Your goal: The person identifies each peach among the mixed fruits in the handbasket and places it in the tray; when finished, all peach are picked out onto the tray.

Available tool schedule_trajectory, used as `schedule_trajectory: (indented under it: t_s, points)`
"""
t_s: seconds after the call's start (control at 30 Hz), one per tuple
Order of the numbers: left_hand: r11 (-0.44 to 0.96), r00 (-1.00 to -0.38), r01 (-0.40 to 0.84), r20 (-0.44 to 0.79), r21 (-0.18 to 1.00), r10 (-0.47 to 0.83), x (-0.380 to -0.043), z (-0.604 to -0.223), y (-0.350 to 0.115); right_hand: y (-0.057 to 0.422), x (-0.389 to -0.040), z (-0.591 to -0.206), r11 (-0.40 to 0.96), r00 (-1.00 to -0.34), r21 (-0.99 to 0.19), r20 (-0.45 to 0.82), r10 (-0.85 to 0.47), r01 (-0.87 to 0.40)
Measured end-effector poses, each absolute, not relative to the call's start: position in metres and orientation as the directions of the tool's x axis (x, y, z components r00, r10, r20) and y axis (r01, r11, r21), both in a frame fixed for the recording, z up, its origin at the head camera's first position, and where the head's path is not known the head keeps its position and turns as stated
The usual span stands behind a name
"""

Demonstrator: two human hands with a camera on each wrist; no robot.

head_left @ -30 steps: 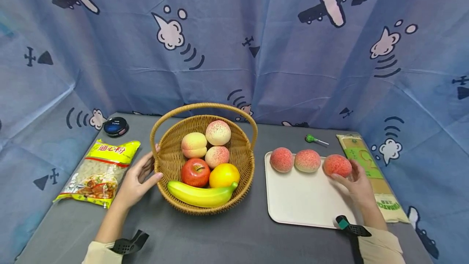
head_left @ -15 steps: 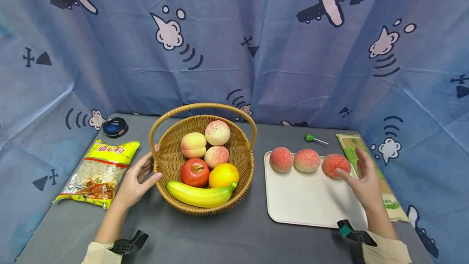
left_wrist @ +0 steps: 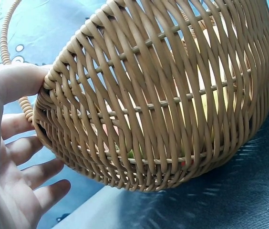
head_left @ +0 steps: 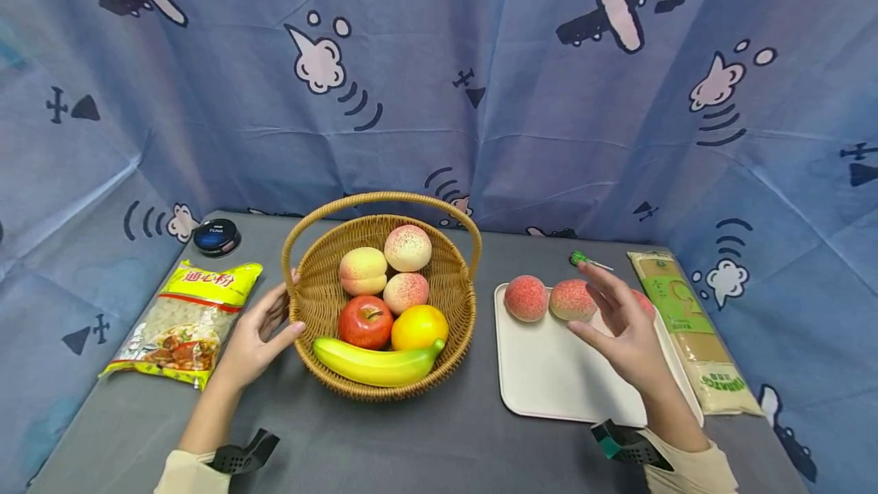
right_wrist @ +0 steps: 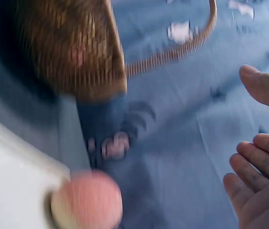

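Note:
A wicker basket (head_left: 449,269) with an arched handle holds peaches, a red apple (head_left: 366,323), an orange (head_left: 421,329) and a banana (head_left: 379,364). At its left rim, my left hand (head_left: 252,345) touches the wicker with relaxed fingers; the left wrist view shows the thumb at the rim and the lower fingers spread. My right hand (head_left: 627,338) hovers over the white tray (head_left: 542,380), thumb and fingers apart around nothing. Along the tray's far edge lie a reddish peach (head_left: 527,298), another peach (head_left: 571,300) and a third peach (head_left: 643,302), partly hidden behind the hand.
A yellow-topped food bag (head_left: 185,326) and a round black tin (head_left: 216,237) lie left of the basket. Behind the tray is a green lollipop (head_left: 580,258); a long beige packet (head_left: 693,334) flanks it on the right. Blue patterned curtain (head_left: 411,97) hangs around the grey table.
My right hand has let go of the rightmost peach, drawn back from it, then swung left over the tray. The left hand stays at the basket rim.

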State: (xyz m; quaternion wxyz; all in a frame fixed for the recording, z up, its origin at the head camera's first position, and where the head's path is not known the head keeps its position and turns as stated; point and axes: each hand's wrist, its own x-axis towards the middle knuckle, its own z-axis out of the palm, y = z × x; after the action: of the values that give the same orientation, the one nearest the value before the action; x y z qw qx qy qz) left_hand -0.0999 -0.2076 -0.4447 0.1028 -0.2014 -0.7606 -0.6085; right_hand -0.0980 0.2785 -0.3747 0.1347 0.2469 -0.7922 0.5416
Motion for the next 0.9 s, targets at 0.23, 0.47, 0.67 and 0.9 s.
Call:
schedule_trajectory:
  t_s: [0.23, 0.47, 0.67, 0.9]
  points:
    - [0.185, -0.901, 0.423, 0.391, 0.887, 0.185, -0.101, -0.445, -0.207, 0.221, -0.1, -0.361, 0.246, -0.804, -0.799, 0.424, -0.417, -0.548]
    - [0.185, -0.903, 0.418, 0.385, 0.889, 0.189, -0.101, -0.445, -0.207, 0.168, -0.115, -0.355, 0.288, -0.822, -0.832, 0.302, -0.483, -0.475]
    - [0.176, -0.898, 0.429, 0.397, 0.886, 0.19, -0.102, -0.444, -0.207, 0.125, -0.135, -0.348, 0.31, -0.814, -0.817, 0.295, -0.501, -0.487]
    - [0.182, -0.899, 0.428, 0.395, 0.885, 0.19, -0.099, -0.444, -0.207, 0.087, -0.168, -0.343, 0.33, -0.837, -0.835, 0.248, -0.487, -0.44]
